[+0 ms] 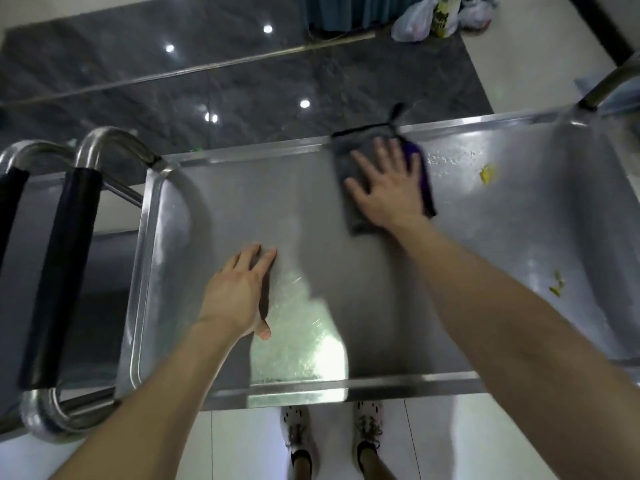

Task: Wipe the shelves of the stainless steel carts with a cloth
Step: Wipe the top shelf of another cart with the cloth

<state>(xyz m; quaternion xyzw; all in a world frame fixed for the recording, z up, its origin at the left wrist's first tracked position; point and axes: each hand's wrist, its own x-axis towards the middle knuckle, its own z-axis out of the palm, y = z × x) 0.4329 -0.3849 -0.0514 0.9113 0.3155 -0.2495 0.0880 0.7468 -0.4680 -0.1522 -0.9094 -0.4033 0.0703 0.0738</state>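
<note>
A: Cloth?
B: One cloth (pixel 343 161), grey plush with a purple side and a black loop. It lies flat on the cart's top shelf (pixel 242 202), reaching the far edge.
A: Hands?
B: Right hand (pixel 388 188) is spread flat on the cloth, pressing, gripping nothing. Left hand (pixel 235 292) rests flat on bare steel nearer the left end, fingers straight, released.
A: Shelf?
B: Brushed stainless steel, raised rim, rounded corners. Two yellow scraps (pixel 486 174) toward the right end, apart from the cloth.
A: Else?
B: Two bent tube handles with black foam grips (pixel 65 265) past the left edge. Plastic bags (pixel 415 22) on the floor beyond; print on one, too blurred to read.
</note>
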